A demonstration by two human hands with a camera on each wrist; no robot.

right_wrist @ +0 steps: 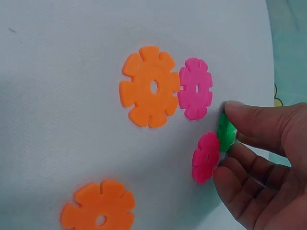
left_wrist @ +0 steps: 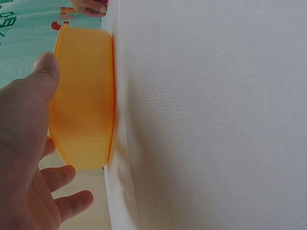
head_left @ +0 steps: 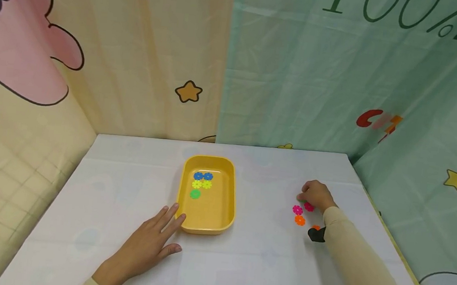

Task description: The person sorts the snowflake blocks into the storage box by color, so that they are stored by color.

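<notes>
My right hand [head_left: 318, 195] pinches a green snowflake disc [right_wrist: 226, 132] between thumb and fingers at the right of the table. Right below the fingers lies a pink disc [right_wrist: 206, 158], with a second pink disc [right_wrist: 195, 103] and an orange disc [right_wrist: 136, 96] beside it. Another orange disc [right_wrist: 103, 206] sits nearer the wrist. The left hand [head_left: 146, 245] has its fingers spread, fingertips at the near left corner of a yellow tray [head_left: 211, 220]. Inside that tray are two blue discs [head_left: 208, 176], two yellow discs [head_left: 206, 184] and one green disc [head_left: 195, 194].
A white cloth covers the table [head_left: 256, 268]. Printed curtains [head_left: 287, 74] hang behind it and along both sides. A black piece [head_left: 316, 234] shows at the right wrist, overlapping the lower orange disc in the head view.
</notes>
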